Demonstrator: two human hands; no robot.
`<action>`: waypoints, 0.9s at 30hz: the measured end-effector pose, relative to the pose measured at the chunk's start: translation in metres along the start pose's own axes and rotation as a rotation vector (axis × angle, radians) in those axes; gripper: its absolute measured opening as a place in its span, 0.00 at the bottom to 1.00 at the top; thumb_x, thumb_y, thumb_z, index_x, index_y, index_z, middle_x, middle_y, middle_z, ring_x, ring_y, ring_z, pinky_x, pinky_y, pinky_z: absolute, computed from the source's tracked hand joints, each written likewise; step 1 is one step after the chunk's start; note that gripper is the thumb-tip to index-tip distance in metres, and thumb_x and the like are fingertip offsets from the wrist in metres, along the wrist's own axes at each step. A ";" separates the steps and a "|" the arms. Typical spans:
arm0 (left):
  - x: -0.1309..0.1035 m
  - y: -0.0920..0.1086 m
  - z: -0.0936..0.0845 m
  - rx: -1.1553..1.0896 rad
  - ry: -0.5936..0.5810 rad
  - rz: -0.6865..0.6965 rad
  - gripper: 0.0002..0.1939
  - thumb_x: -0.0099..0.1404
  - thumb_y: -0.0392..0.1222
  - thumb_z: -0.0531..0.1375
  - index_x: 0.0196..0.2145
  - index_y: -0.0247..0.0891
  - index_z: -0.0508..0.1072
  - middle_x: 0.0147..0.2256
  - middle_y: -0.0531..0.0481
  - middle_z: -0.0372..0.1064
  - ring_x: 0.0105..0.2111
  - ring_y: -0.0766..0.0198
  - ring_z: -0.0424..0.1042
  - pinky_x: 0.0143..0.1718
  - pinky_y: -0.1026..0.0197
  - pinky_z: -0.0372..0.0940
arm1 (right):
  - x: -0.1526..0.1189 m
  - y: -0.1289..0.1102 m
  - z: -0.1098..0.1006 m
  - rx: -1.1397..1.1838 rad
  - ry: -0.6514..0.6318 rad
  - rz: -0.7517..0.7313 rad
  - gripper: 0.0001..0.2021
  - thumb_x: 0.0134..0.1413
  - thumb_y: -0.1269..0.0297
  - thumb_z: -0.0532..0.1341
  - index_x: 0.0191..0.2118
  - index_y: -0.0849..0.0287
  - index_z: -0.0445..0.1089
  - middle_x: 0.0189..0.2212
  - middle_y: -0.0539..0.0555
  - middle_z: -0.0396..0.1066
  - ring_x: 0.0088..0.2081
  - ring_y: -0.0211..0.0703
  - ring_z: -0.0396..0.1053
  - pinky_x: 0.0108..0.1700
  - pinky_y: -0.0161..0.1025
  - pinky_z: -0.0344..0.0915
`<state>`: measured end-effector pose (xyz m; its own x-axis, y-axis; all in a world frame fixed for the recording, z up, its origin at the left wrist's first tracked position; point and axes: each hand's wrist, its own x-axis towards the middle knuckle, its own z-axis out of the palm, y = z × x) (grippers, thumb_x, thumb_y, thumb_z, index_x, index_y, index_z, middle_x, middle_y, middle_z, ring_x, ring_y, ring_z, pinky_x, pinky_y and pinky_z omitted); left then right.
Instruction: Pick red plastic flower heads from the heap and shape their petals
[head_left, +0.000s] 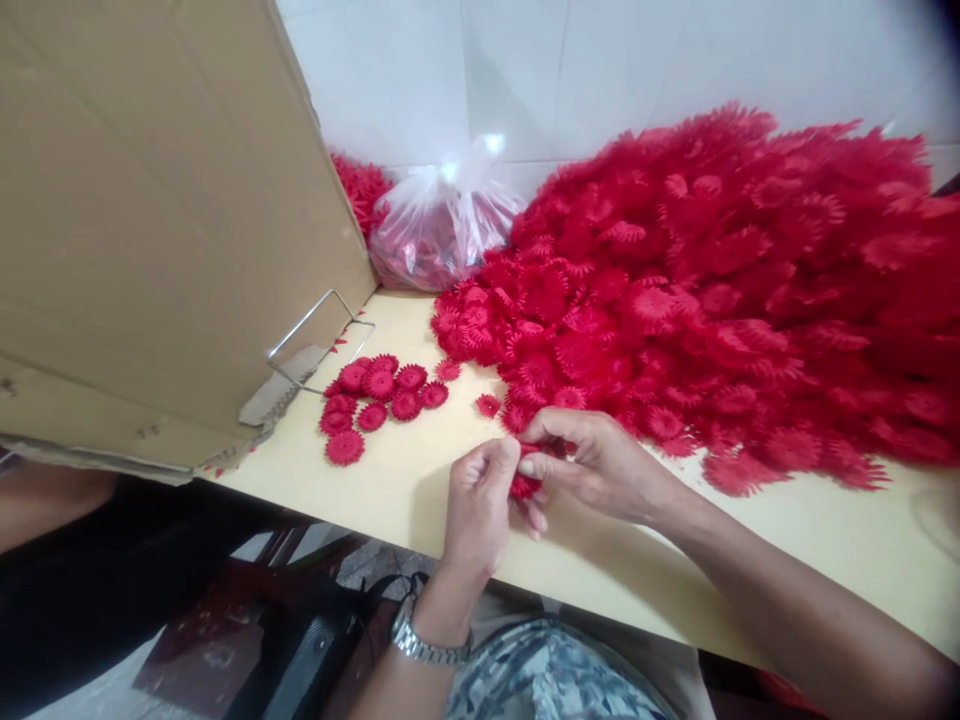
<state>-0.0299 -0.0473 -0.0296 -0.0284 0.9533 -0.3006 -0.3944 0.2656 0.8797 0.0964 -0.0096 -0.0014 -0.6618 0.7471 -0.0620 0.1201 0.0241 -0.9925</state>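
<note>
Near the table's front edge my two hands meet over a red flower-shaped piece (523,486) with a toothed rim. My left hand (480,500), with a metal watch at its wrist, pinches at the piece's left side, thumb on top. From the right, my right hand (592,462) grips the same piece between thumb and fingers. My fingers cover most of it. Just beyond them, a single red piece (488,405) lies on the table. A small group of thicker red rosettes (380,384) rests to the left of my hands.
A great heap of red flower pieces (675,290) spreads over the right side. Behind stands a tied clear plastic bag (446,225) of red pieces. A tall cardboard panel (165,220) walls off the left, with a bent wire frame (304,340) at its foot. Another person's arm (56,500) shows lower left.
</note>
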 end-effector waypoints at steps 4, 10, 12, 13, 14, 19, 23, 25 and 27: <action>0.001 0.001 0.001 -0.074 -0.028 -0.022 0.19 0.55 0.55 0.62 0.26 0.35 0.66 0.16 0.54 0.67 0.11 0.68 0.65 0.10 0.69 0.58 | 0.005 -0.004 -0.009 -0.354 0.299 -0.113 0.07 0.56 0.66 0.54 0.28 0.59 0.64 0.17 0.47 0.67 0.19 0.37 0.67 0.23 0.33 0.61; 0.005 0.009 -0.002 -0.222 -0.052 -0.058 0.16 0.59 0.50 0.60 0.36 0.32 0.69 0.28 0.45 0.74 0.22 0.64 0.73 0.26 0.61 0.69 | 0.037 -0.019 -0.060 -1.269 0.697 -0.255 0.12 0.58 0.68 0.52 0.40 0.63 0.72 0.35 0.63 0.72 0.37 0.53 0.68 0.40 0.50 0.63; 0.005 0.012 -0.004 -0.287 -0.072 -0.076 0.17 0.60 0.50 0.58 0.39 0.32 0.69 0.32 0.43 0.75 0.27 0.61 0.75 0.33 0.57 0.70 | 0.040 -0.020 -0.067 -1.377 0.703 -0.219 0.13 0.57 0.67 0.54 0.45 0.64 0.70 0.42 0.67 0.70 0.43 0.59 0.66 0.43 0.56 0.62; 0.005 0.013 -0.005 -0.317 -0.074 -0.088 0.18 0.61 0.49 0.58 0.40 0.31 0.69 0.33 0.42 0.74 0.29 0.59 0.75 0.35 0.56 0.69 | 0.039 -0.020 -0.065 -1.358 0.682 -0.235 0.15 0.57 0.66 0.55 0.48 0.64 0.69 0.45 0.67 0.69 0.45 0.59 0.65 0.44 0.56 0.62; 0.005 0.014 -0.005 -0.347 -0.072 -0.098 0.18 0.62 0.49 0.57 0.41 0.31 0.69 0.33 0.42 0.74 0.31 0.59 0.75 0.37 0.55 0.69 | 0.036 -0.019 -0.060 -1.295 0.637 -0.265 0.17 0.56 0.64 0.57 0.50 0.63 0.67 0.47 0.65 0.68 0.46 0.58 0.64 0.45 0.54 0.62; 0.005 0.014 0.000 -0.413 -0.101 -0.062 0.14 0.66 0.44 0.53 0.39 0.30 0.72 0.34 0.44 0.73 0.31 0.64 0.72 0.39 0.57 0.68 | 0.018 -0.003 -0.020 -0.821 0.209 -0.211 0.12 0.48 0.64 0.65 0.40 0.59 0.69 0.34 0.54 0.68 0.34 0.41 0.67 0.34 0.36 0.65; 0.005 0.010 0.005 -0.345 -0.076 -0.026 0.10 0.63 0.40 0.56 0.35 0.30 0.72 0.29 0.47 0.71 0.30 0.66 0.71 0.37 0.60 0.68 | 0.018 0.007 -0.010 -0.645 0.193 -0.243 0.01 0.52 0.71 0.61 0.32 0.60 0.68 0.27 0.50 0.66 0.29 0.35 0.65 0.29 0.31 0.61; 0.004 0.008 0.006 -0.327 -0.054 -0.008 0.09 0.62 0.42 0.58 0.33 0.31 0.72 0.28 0.49 0.70 0.30 0.65 0.71 0.36 0.61 0.68 | 0.019 0.008 -0.011 -0.637 0.187 -0.309 0.03 0.55 0.72 0.58 0.33 0.60 0.69 0.27 0.51 0.66 0.29 0.34 0.66 0.29 0.30 0.61; 0.005 0.007 0.007 -0.314 -0.029 0.016 0.11 0.60 0.44 0.60 0.32 0.32 0.72 0.28 0.49 0.71 0.31 0.65 0.71 0.35 0.61 0.68 | 0.020 0.008 -0.012 -0.695 0.197 -0.348 0.06 0.57 0.72 0.55 0.33 0.61 0.69 0.27 0.52 0.67 0.28 0.35 0.66 0.29 0.30 0.61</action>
<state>-0.0266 -0.0400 -0.0218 -0.0120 0.9619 -0.2732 -0.6587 0.1980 0.7259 0.0926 0.0138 -0.0098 -0.6109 0.7229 0.3230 0.4074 0.6368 -0.6546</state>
